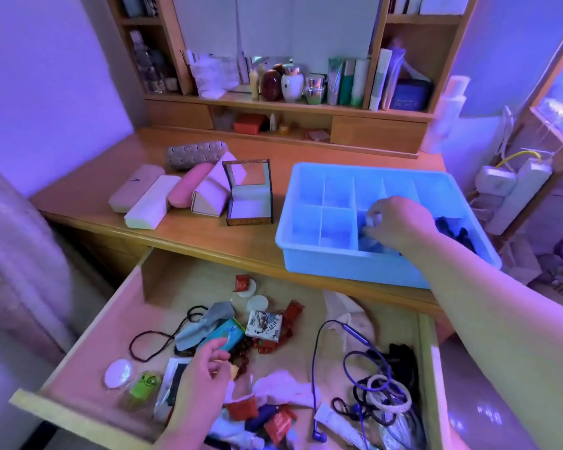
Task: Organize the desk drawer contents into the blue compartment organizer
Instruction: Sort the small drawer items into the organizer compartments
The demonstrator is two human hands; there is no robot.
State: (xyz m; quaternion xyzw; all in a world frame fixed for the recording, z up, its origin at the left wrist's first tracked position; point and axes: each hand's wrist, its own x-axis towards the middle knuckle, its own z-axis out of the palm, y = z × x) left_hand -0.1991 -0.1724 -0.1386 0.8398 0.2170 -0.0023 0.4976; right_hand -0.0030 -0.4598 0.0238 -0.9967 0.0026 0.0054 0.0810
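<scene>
Lying along the left of the desk (78, 196): four glasses cases in a row, a pale one (135, 187), a white one (152, 203), a pink one (190, 185) and a folded triangular one (213, 194), with a patterned case (195, 154) behind them. Standing just beside these, a small dark box (249, 196) with its lid propped open.

Gaping below the desk edge, the open drawer (78, 362), its near front cut off by the bottom of the frame. Scattered inside, starting from the left: a white round pad (118, 377), a green item (145, 384) too blurred to name, a black bead string (156, 339), a teal tin (223, 334), a small printed box (264, 324), red packets (278, 425) and a purple earphone cable (316, 368) trailing down to the bottom edge. Piling up at the far right, hair ties (389, 396) in a tangle hard to separate.

Hovering over the drawer's middle, the left hand (205, 368), fingers loosely curled, possibly pinching something small and yellowish at the fingertips; too blurred to be sure.

Sitting on the right of the desk, the blue compartment organizer (306, 222). Reaching into a front middle compartment, the right hand (400, 222), fingertips pinching a small pale object (375, 217) that cannot be identified. Hiding most of that compartment's contents, the hand and forearm. Showing in the rightmost compartment, something dark (452, 228), partly covered by the arm.
</scene>
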